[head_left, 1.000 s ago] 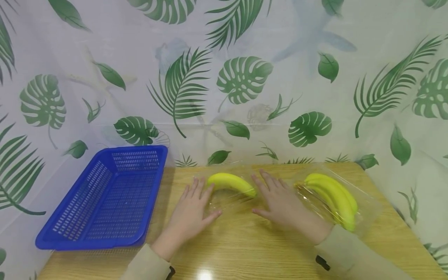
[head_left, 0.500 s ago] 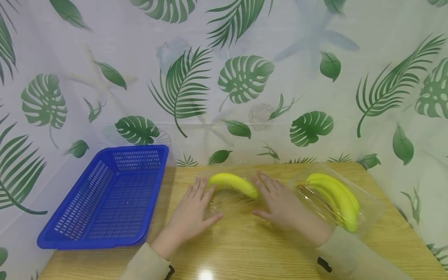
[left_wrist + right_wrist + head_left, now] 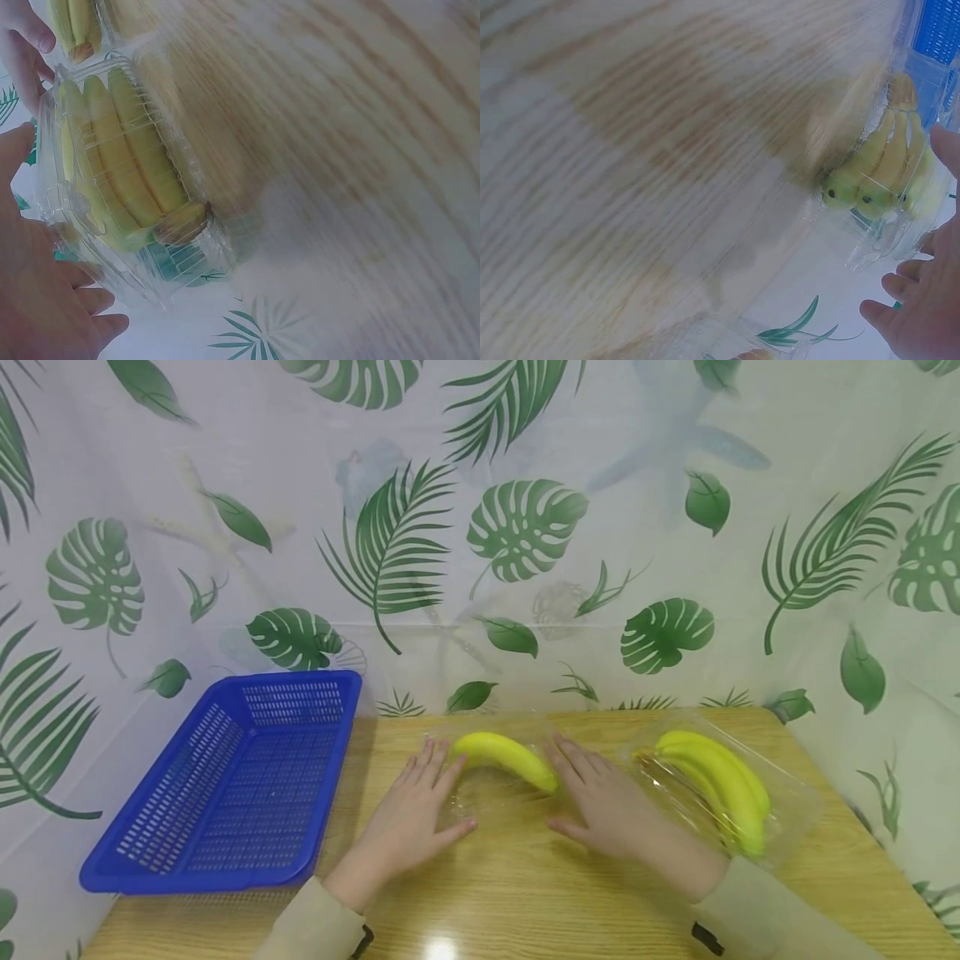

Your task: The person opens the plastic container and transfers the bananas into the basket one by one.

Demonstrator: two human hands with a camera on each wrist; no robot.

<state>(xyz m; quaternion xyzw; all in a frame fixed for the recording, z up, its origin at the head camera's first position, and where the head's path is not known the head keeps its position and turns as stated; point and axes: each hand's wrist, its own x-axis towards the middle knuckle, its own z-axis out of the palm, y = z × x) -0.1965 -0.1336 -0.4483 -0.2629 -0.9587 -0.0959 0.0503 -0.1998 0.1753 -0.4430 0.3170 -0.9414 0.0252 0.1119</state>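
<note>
A clear plastic clamshell box (image 3: pixel 487 797) stands on the wooden table between both hands. Inside it lies a bunch of bananas (image 3: pixel 506 756); the left wrist view shows several side by side (image 3: pixel 120 150). Along the box's left side lies my left hand (image 3: pixel 408 814), fingers extended and thumb spread. My right hand (image 3: pixel 611 802) is at the opposite side, fingers likewise extended. Neither hand curls round the box. Just right of my right hand sits a second clear box (image 3: pixel 787 806), also holding bananas (image 3: pixel 723 785).
A blue perforated plastic basket (image 3: pixel 341 760) stands at the left of the wooden table (image 3: pixel 510 893), with nothing seen inside. A white cloth with green leaf prints (image 3: pixel 420 427) hangs behind the table.
The box of bananas between the hands has shifted slightly to the right. My right hand has moved slightly right too, while my left hand has barely moved.
</note>
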